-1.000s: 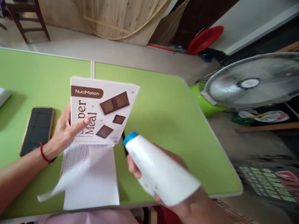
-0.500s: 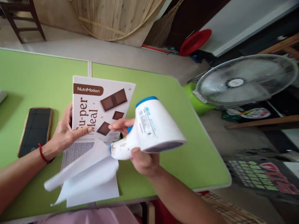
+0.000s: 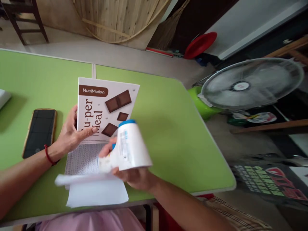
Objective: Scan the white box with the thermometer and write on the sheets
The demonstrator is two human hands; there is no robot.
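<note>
My left hand (image 3: 69,133) grips the left side of a white NutriMotion box (image 3: 109,96) printed with chocolate pieces, its thumb across the front. The box stands tilted on the green table. In my right hand (image 3: 134,176) is a white, gun-shaped infrared thermometer (image 3: 131,146) with a blue rim and blue trigger, fingers wrapped round its handle. It hangs just in front of the box's lower right corner. Below lies an open notebook (image 3: 83,157) with handwriting, partly covered by white pages (image 3: 96,194); one curled page is blurred and the thermometer's handle overlaps it.
A phone (image 3: 40,131) in a tan case lies left of my left wrist. Part of a white object (image 3: 3,98) shows at the table's left edge. Beyond the green table's (image 3: 173,128) right edge stands a fan (image 3: 240,86). A red basin (image 3: 201,45) is farther back.
My right hand has moved the thermometer left and down, toward the notebook. The lifted pages have dropped flatter. The box and left hand have shifted only slightly.
</note>
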